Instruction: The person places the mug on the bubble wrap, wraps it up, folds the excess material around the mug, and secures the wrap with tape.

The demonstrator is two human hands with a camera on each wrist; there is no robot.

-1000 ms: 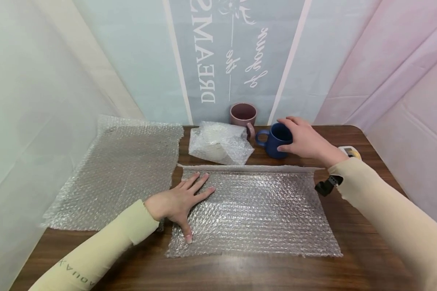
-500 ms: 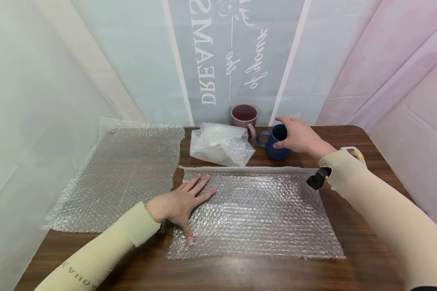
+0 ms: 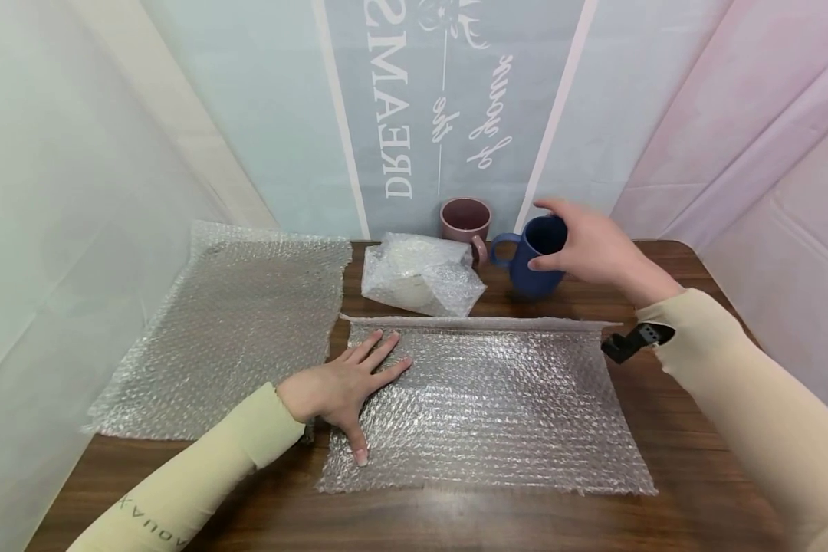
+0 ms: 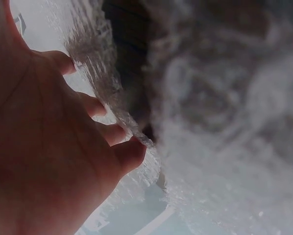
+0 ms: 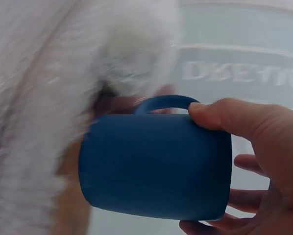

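My right hand [image 3: 596, 249] grips a blue mug [image 3: 527, 277] by its rim, thumb on the near side and fingers round the far side. The mug tilts a little, its handle pointing left; in the right wrist view the blue mug [image 5: 154, 166] fills the middle. My left hand [image 3: 338, 395] lies with fingers spread on the left end of a bubble wrap sheet [image 3: 497, 414], which lies flat in front of me. From the left wrist view, my left hand [image 4: 63, 127] touches the sheet's edge with straight fingers.
A second bubble wrap sheet [image 3: 241, 330] lies at the left. A bundle in bubble wrap [image 3: 414, 276] sits behind the front sheet, with a mauve mug [image 3: 453, 231] beside it at the back. Fabric walls [image 3: 248, 100] enclose the wooden table [image 3: 455, 521] at the back and sides.
My right hand first reached round the blue mug's rim, then raised it slightly off the table and tilted it. My left hand has stayed in place on the bubble wrap.
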